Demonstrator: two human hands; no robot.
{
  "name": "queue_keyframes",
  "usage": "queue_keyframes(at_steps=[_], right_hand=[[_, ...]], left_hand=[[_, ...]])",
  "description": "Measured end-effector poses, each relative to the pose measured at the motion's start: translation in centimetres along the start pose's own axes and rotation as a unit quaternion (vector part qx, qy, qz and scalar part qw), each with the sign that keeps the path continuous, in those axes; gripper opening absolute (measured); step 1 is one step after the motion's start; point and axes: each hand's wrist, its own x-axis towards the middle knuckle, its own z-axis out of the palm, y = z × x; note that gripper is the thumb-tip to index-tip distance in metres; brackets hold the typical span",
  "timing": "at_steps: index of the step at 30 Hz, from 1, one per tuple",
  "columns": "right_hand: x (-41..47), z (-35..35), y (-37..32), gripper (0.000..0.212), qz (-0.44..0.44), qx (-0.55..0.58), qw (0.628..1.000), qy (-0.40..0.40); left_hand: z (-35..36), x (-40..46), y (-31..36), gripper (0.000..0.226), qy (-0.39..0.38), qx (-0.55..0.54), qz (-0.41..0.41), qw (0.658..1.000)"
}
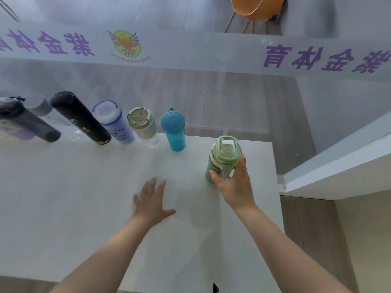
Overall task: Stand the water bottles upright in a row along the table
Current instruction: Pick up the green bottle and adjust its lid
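On the white rectangular table (84, 197), the person's right hand (233, 182) grips a pale green translucent plastic bottle with a green flip lid (224, 157), thumb on its left side and fingers wrapped round the right, near the table's right edge. The bottle looks upright, but whether its base touches the surface cannot be told because the hand covers it. The left hand (151, 200) is spread with straight fingers, palm down, low over the bare middle of the table and holding nothing; contact with the surface cannot be told. Along the far edge 6 bottles stand upright in a row. Nearest the green one is a bright blue plastic bottle with a blue cap (174, 132), then a short clear bottle with a beige-olive lid (143, 125), then a lavender bottle with a white and blue-rimmed cap (113, 121), then a tall black cylindrical flask with gold print at its base (79, 117), then a clear bottle with a dark grey cap (43, 108) set slightly behind, and at the left frame edge a dark grey bottle with a black lid (25, 121). Beyond the table is a glass partition with purple lettering and a round green and yellow winged logo (125, 44), and past it an orange chair with thin wooden legs (254, 9).
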Motion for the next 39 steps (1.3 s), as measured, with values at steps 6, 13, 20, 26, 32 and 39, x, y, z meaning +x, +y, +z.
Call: queue_keyframes(at_steps=[6,13,20,26,32,39], right_hand=[[4.4,2.2,-1.2,0.076,-0.014,-0.009,1.0,0.005],[8.6,4.5,-2.3,0.077,-0.002,-0.007,1.0,0.021],[11.2,5.3,-2.4,0.076,0.009,-0.016,0.999,0.041],[12.4,4.8,-2.5,0.076,0.008,-0.023,0.999,0.022],[12.3,4.3,-2.4,0.073,0.011,-0.035,0.999,0.011],[12.0,4.0,-3.1,0.075,0.015,-0.037,0.999,0.001]], left_hand=[[0.2,0.5,-0.7,0.113,-0.016,0.031,-0.006,0.999],[0.3,0.6,-0.7,0.112,-0.021,0.028,-0.005,0.999],[0.3,0.6,-0.7,0.112,-0.026,0.022,-0.003,0.999],[0.4,0.5,-0.8,0.112,-0.02,0.009,0.001,1.0],[0.6,0.6,-0.9,0.112,-0.021,0.008,0.0,1.0],[0.5,0.2,-1.0,0.11,-0.017,0.011,0.003,1.0]])
